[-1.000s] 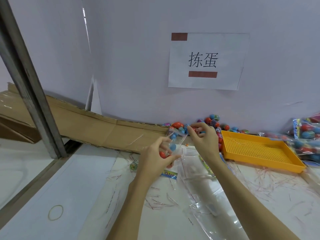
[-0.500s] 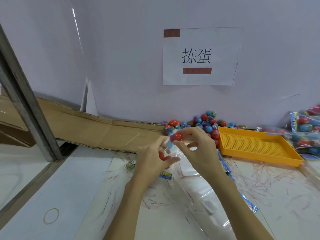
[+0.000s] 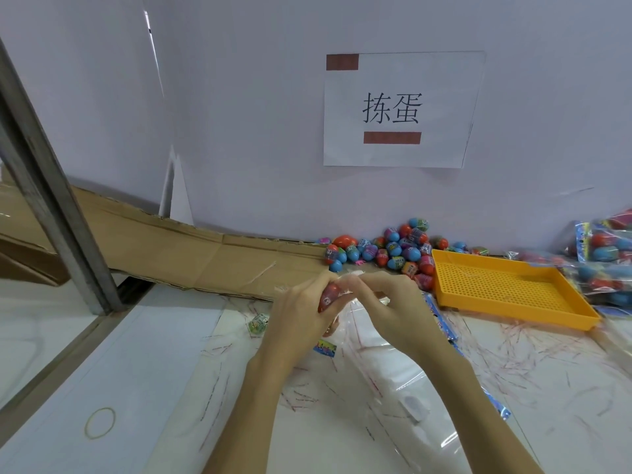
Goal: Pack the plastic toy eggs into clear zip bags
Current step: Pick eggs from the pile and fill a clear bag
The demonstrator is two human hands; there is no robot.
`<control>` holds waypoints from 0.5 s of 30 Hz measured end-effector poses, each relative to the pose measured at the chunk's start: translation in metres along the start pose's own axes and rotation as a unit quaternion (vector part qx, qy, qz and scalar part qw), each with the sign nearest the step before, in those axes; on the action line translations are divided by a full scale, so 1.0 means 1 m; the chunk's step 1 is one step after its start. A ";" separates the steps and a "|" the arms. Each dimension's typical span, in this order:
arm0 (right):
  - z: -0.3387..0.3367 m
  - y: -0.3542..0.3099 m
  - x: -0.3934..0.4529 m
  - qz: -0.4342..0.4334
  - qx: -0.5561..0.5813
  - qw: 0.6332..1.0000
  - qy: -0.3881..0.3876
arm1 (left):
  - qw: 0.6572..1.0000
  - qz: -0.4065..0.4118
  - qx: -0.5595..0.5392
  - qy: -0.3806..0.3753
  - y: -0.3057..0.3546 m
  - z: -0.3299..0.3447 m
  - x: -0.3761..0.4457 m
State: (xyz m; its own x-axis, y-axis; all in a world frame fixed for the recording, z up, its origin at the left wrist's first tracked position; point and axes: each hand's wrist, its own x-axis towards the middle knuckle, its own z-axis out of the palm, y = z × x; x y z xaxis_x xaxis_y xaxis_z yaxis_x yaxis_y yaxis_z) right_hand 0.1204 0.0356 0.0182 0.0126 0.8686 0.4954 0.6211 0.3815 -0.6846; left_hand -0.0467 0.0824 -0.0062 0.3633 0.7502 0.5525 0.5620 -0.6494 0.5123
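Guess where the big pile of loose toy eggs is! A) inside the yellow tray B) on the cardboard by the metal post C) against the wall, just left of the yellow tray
C: the pile of loose toy eggs lies against the wall, just left of the yellow tray, whose mesh floor holds no eggs.

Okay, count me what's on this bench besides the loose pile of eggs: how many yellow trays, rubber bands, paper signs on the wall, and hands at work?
Yellow tray: 1
Rubber band: 1
Paper sign: 1
Hands: 2, left hand and right hand
Total: 5
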 end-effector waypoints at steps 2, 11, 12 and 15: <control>0.003 -0.004 -0.002 0.005 0.008 1.000 -0.023 | 1.000 -0.023 -0.012 0.009 -0.002 -0.002 0.000; 0.028 -0.004 0.011 -0.009 0.030 0.994 0.104 | 0.966 -0.224 -0.068 0.114 -0.010 0.003 0.004; 0.031 -0.001 0.017 -0.004 0.007 0.995 0.104 | 0.951 -0.251 -0.094 0.150 -0.013 0.003 0.004; 0.044 0.012 0.041 -0.009 -0.083 0.996 0.016 | 0.905 -0.312 -0.200 0.208 -0.017 0.004 0.006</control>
State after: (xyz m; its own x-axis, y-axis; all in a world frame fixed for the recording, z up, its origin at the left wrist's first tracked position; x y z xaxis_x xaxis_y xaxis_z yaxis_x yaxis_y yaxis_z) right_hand 0.0942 0.0895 0.0063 0.0239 0.8508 0.5249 0.7427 0.3364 -0.5791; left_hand -0.0515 0.0982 -0.0142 -0.2895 0.9289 0.2309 0.2164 -0.1715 0.9611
